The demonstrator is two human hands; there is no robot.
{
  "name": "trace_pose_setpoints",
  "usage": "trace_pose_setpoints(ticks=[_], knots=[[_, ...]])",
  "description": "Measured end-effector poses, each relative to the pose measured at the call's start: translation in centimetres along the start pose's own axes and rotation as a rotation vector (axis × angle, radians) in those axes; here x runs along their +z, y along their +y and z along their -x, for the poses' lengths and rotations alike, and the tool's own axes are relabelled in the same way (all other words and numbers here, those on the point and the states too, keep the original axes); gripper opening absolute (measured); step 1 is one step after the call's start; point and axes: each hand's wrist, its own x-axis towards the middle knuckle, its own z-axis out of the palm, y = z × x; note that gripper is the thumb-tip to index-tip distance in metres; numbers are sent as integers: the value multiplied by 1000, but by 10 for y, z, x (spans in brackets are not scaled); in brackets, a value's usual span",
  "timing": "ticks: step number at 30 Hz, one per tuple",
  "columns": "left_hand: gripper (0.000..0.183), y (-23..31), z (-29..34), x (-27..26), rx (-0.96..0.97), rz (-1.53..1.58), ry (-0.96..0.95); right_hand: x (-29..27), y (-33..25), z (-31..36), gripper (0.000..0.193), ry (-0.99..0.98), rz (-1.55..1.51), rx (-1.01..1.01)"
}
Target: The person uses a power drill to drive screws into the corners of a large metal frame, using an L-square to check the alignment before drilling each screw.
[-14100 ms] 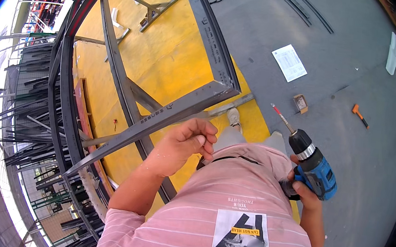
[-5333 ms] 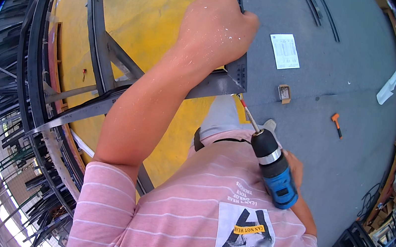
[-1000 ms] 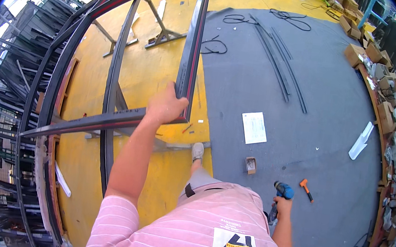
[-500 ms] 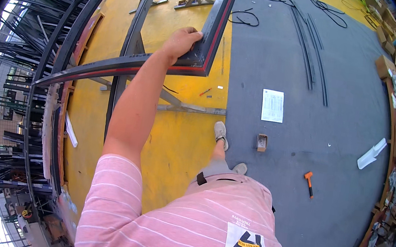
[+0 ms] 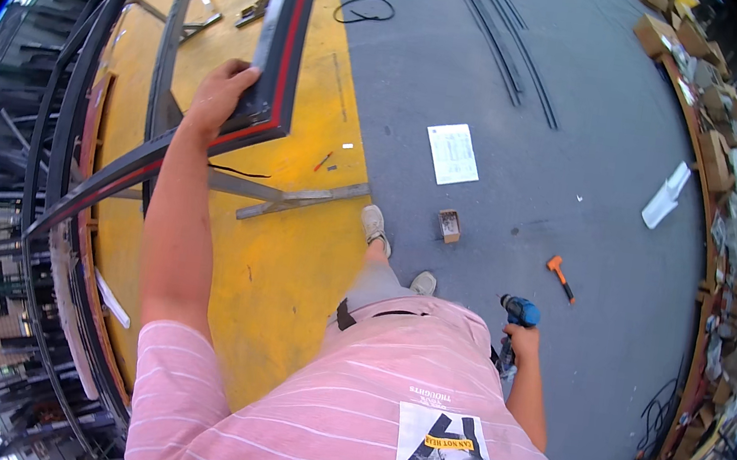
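My left hand grips a dark metal frame with red stripes near its corner, the thumb on the upper face and the fingers out of sight behind. Low at my right side, my right hand is wrapped round the handle of a blue cordless drill, whose tip points left. Part of the drill's lower body is hidden by the hand and shirt.
A grey stand lies under the frame on yellow floor. On the grey floor are a printed sheet, a small box, an orange hammer and long black strips. Cardboard boxes line the right edge.
My right hand, hidden before, has come into view with the blue drill in it. The view has shifted, and my left hand still holds the frame near its corner.
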Motion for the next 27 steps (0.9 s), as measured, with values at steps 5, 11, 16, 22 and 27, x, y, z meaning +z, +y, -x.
trace_pose_setpoints(ticks=[5,11,16,22,27], knots=[[33,4,14,22,150,-299,459,23,-11,-12,28,-50,62,63],[14,13,75,116,505,209,653,56,-25,-48,39,-34,322,120],[17,17,52,236,587,-37,-258,34,-53,-100,42,-101,728,66],[22,56,-42,259,206,131,-450,9,-158,-142,40,4,936,138],[29,-36,-84,258,-489,18,-192,9,-229,-202,36,1,801,62]])
